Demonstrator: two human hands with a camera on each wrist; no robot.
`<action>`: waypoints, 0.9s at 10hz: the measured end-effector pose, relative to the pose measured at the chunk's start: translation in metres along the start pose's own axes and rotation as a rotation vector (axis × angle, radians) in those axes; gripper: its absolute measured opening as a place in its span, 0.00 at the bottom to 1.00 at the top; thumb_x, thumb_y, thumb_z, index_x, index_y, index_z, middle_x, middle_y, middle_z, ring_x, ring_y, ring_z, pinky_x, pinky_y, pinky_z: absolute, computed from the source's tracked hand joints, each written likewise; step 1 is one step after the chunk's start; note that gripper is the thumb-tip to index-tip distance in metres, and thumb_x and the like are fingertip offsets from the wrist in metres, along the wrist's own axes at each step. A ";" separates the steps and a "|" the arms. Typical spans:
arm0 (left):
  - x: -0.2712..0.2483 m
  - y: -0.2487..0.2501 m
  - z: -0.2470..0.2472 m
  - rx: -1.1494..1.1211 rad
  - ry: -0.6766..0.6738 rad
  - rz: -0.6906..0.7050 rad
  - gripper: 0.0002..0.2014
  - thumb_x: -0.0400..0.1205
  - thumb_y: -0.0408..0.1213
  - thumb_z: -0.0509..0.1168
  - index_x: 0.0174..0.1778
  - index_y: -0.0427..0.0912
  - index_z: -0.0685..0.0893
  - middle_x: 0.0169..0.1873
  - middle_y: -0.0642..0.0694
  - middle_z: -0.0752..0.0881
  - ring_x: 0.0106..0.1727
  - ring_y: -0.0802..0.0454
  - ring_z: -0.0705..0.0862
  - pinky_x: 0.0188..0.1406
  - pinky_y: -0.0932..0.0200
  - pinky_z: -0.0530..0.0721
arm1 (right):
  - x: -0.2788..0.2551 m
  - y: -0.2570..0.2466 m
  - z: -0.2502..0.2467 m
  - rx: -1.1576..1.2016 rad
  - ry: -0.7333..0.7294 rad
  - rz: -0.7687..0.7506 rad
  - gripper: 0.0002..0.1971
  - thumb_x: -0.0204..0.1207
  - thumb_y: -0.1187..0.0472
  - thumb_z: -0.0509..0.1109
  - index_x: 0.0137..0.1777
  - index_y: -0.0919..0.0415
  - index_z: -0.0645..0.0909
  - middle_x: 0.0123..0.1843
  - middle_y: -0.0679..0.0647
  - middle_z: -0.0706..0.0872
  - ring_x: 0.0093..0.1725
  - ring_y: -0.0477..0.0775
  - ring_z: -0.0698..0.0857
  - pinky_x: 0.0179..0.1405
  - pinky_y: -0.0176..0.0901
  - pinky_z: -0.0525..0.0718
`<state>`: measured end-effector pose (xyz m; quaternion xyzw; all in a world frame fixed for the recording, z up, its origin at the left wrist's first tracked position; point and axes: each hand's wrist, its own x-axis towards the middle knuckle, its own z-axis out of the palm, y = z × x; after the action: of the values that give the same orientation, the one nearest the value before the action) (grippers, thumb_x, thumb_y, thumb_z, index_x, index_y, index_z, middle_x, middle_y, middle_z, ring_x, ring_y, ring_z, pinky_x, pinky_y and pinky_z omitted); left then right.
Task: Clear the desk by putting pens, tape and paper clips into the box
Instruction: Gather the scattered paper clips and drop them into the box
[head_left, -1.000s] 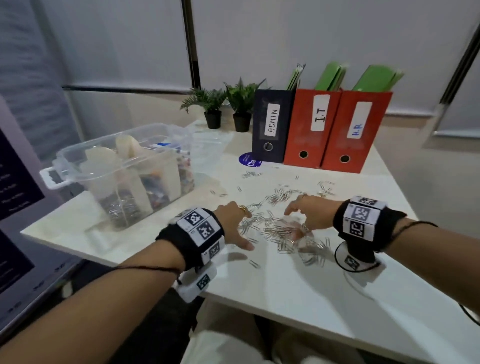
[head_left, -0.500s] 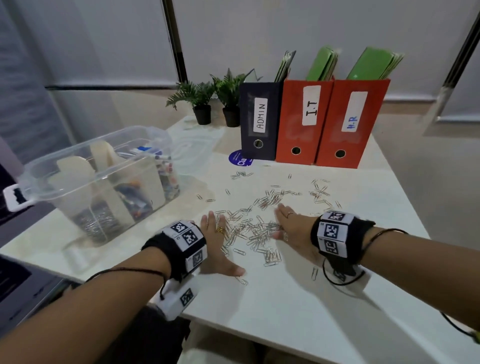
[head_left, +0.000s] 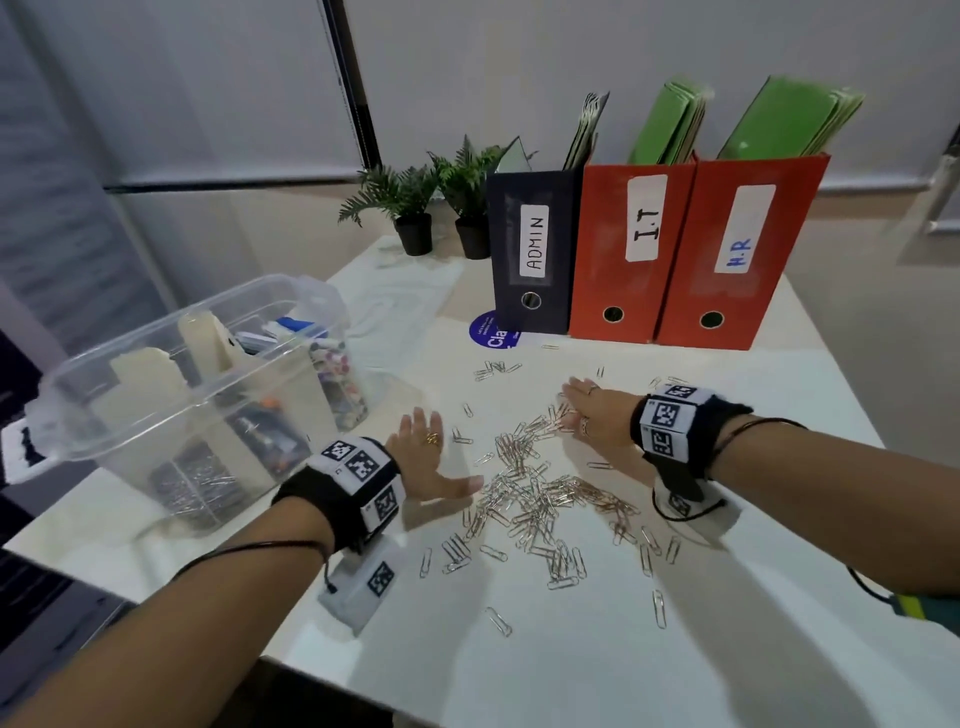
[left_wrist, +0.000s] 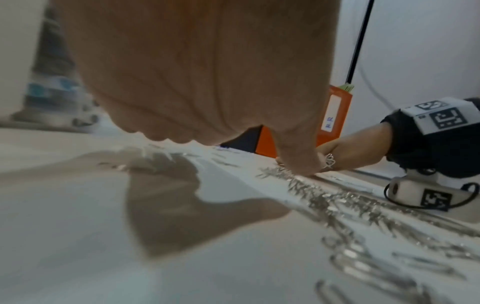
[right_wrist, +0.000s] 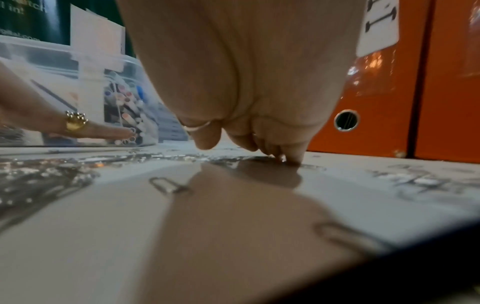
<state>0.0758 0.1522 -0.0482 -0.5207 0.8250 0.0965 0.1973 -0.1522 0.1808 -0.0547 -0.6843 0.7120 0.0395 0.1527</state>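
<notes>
Silver paper clips (head_left: 535, 493) lie scattered in a loose heap on the white desk (head_left: 623, 649). My left hand (head_left: 423, 457) lies flat on the desk at the heap's left edge, fingers straight, thumb stretched toward the clips. My right hand (head_left: 592, 410) rests palm down at the heap's far right edge, fingertips (right_wrist: 291, 158) touching the desk. Neither hand holds anything. The clear plastic box (head_left: 197, 400) stands at the left, with pens, markers, tape rolls and clips inside its compartments. In the left wrist view the clips (left_wrist: 350, 205) run along the right.
Three file boxes, a dark ADMIN one (head_left: 532, 249) and two orange ones (head_left: 691, 249), stand at the desk's back. Two small potted plants (head_left: 441, 202) sit behind the clear box. A blue round sticker (head_left: 491, 332) lies by the ADMIN box. Stray clips (head_left: 498, 621) lie near the front.
Both hands went from cupped over the heap to flat with straight fingers, and moved apart and farther back on the desk. The heap now lies spread between and in front of them.
</notes>
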 end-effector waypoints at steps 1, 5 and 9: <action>0.002 -0.012 0.019 -0.048 0.001 -0.050 0.79 0.38 0.86 0.33 0.80 0.33 0.33 0.80 0.33 0.33 0.83 0.38 0.37 0.83 0.44 0.45 | 0.006 -0.008 0.008 -0.009 -0.046 -0.047 0.30 0.86 0.57 0.53 0.83 0.67 0.48 0.85 0.61 0.45 0.84 0.60 0.49 0.82 0.50 0.52; 0.040 -0.016 0.013 -0.209 0.080 -0.137 0.45 0.82 0.66 0.43 0.81 0.34 0.35 0.81 0.36 0.34 0.83 0.42 0.36 0.83 0.47 0.41 | 0.078 -0.035 -0.025 -0.086 -0.039 -0.102 0.28 0.86 0.60 0.53 0.83 0.66 0.50 0.84 0.64 0.46 0.84 0.60 0.52 0.82 0.50 0.56; 0.071 -0.003 0.001 -0.206 0.061 -0.001 0.46 0.81 0.66 0.45 0.81 0.35 0.35 0.81 0.39 0.34 0.83 0.45 0.37 0.82 0.48 0.44 | 0.106 -0.035 -0.017 -0.145 -0.081 -0.247 0.25 0.83 0.57 0.59 0.80 0.51 0.63 0.81 0.54 0.65 0.79 0.59 0.67 0.77 0.52 0.67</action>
<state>0.0517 0.0930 -0.0796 -0.5414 0.8160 0.1650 0.1174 -0.1217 0.0723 -0.0618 -0.7739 0.6107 0.0995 0.1351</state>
